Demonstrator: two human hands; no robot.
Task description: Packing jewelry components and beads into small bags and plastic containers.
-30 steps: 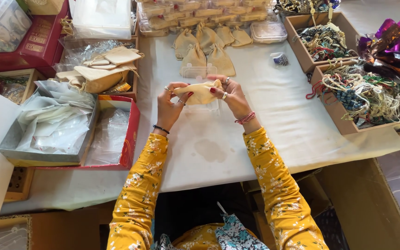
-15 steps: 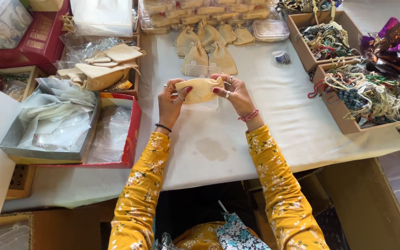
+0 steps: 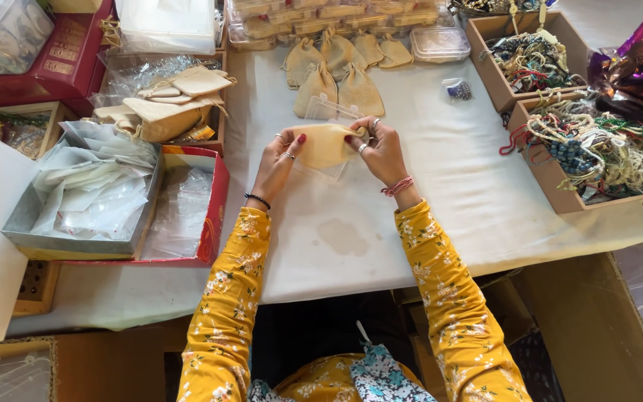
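Above white cloth point(image 3: 440, 186): left hand point(image 3: 278, 160), right hand point(image 3: 381, 149) pinching beige pouch point(image 3: 323, 145) ends; wrists raised.

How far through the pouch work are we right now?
Done: about six closed beige drawstring pouches lie at the table's far edge. In hand: left hand and right hand hold one flat beige cloth pouch. Left: empty beige pouches remain stacked in the left box.

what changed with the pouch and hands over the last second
Little: both hands, left hand and right hand, kept hold of the beige pouch, which now lies flatter and stretched sideways between them. The pouches behind, the boxes and the white cloth stayed put.
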